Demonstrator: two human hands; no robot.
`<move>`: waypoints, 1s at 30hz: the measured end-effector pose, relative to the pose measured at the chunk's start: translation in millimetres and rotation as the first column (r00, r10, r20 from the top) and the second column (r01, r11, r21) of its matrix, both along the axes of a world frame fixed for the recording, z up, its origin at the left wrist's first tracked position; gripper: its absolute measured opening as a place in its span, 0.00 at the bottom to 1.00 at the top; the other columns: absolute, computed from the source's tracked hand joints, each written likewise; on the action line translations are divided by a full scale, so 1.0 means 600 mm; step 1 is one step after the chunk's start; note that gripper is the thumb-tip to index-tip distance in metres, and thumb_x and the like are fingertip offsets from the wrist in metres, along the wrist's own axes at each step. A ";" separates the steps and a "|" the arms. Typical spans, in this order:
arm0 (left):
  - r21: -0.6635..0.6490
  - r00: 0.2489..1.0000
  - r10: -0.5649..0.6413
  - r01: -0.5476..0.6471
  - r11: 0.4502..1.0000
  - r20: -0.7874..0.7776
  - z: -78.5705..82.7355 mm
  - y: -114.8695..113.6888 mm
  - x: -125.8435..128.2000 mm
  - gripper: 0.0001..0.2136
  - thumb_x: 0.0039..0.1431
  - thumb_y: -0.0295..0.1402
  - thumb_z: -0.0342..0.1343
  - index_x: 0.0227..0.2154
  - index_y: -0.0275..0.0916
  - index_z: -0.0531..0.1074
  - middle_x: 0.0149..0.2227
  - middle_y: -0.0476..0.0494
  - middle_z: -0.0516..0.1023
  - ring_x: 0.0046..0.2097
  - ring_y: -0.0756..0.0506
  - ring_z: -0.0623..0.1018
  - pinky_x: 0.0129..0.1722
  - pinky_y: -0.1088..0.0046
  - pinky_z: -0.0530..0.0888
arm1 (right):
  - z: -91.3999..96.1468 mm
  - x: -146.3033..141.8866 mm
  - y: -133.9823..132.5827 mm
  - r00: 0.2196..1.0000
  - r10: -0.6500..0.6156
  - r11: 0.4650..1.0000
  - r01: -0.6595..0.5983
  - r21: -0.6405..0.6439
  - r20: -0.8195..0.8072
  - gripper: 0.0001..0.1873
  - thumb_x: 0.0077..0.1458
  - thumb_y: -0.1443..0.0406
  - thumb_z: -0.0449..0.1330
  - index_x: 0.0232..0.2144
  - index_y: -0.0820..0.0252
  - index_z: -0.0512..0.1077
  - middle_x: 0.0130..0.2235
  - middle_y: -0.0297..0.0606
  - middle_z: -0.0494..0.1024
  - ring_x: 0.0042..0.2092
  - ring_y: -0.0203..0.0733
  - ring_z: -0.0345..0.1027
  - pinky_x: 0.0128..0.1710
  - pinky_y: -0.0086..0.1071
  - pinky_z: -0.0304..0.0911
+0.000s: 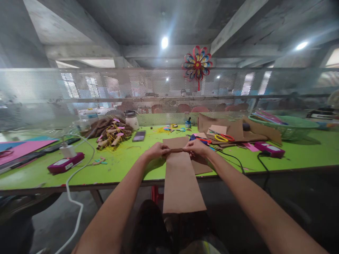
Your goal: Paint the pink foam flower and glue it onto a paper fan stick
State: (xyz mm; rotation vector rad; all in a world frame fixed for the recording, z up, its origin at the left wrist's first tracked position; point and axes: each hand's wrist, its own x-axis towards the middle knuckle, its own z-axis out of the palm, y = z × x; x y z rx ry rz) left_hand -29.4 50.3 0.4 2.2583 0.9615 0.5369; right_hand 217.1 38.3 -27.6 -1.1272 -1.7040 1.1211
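Observation:
A long strip of brown kraft paper (182, 183) hangs over the table's front edge towards my lap. At its far end the paper is folded or rolled into a narrow band lying crosswise. My left hand (158, 151) pinches the band's left end between thumb and fingers. The right end is pinched by my right hand (197, 147), whose lower fingers are curled under. Beneath and beyond the band lies another brown sheet (174, 141). A further brown piece (201, 165) shows below my right wrist.
Scissors with yellow and red handles (224, 137) rest on brown card at the right. Purple power strips (66, 163) with cables sit at both sides. Paper rolls with yellow string (113, 137) are piled at the left. A green basket (296, 127) stands far right, before a perforated screen (148, 84).

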 end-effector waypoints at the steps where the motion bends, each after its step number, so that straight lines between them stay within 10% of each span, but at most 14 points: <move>1: -0.009 1.000 0.012 -0.012 1.000 0.007 0.001 0.000 -0.001 0.17 0.52 0.45 0.51 0.22 0.34 0.69 0.18 0.49 0.69 0.22 0.51 0.67 0.26 0.76 0.62 | -0.001 0.000 0.000 1.000 0.008 1.000 -0.008 0.000 -0.005 0.18 0.40 0.55 0.66 0.21 0.66 0.70 0.13 0.33 0.69 0.15 0.30 0.59 0.14 0.24 0.50; 10: -0.004 0.988 0.079 -0.079 0.997 0.130 0.011 -0.001 -0.004 0.18 0.49 0.47 0.55 0.21 0.34 0.70 0.20 0.49 0.69 0.24 0.52 0.66 0.26 0.77 0.62 | -0.002 0.010 0.009 0.988 0.091 0.996 -0.089 0.017 -0.127 0.19 0.40 0.54 0.66 0.24 0.65 0.70 0.16 0.31 0.68 0.16 0.30 0.60 0.15 0.23 0.52; 17: -0.331 0.898 0.025 0.135 0.934 0.439 0.010 -0.015 -0.001 0.14 0.49 0.42 0.59 0.27 0.32 0.70 0.23 0.51 0.66 0.26 0.54 0.65 0.28 0.77 0.61 | 0.025 -0.009 -0.015 0.856 0.191 0.981 -0.181 0.068 -0.481 0.22 0.40 0.55 0.66 0.38 0.59 0.71 0.29 0.34 0.75 0.30 0.34 0.69 0.30 0.28 0.64; 22: -0.477 0.872 0.026 0.243 0.845 0.490 0.007 -0.025 0.013 0.14 0.44 0.39 0.64 0.24 0.32 0.69 0.22 0.52 0.65 0.24 0.55 0.64 0.25 0.78 0.59 | 0.045 -0.040 -0.056 0.864 0.373 0.924 -0.379 0.051 -0.338 0.26 0.40 0.60 0.67 0.44 0.59 0.71 0.35 0.39 0.77 0.38 0.43 0.71 0.39 0.36 0.65; 30: -0.623 0.873 0.004 0.344 0.703 0.487 -0.011 -0.033 0.026 0.16 0.46 0.36 0.64 0.36 0.32 0.72 0.30 0.43 0.74 0.30 0.52 0.72 0.31 0.75 0.66 | 0.053 -0.033 -0.064 0.928 0.338 0.929 -0.302 0.216 -0.159 0.15 0.42 0.58 0.65 0.29 0.65 0.75 0.31 0.39 0.75 0.35 0.39 0.67 0.38 0.33 0.62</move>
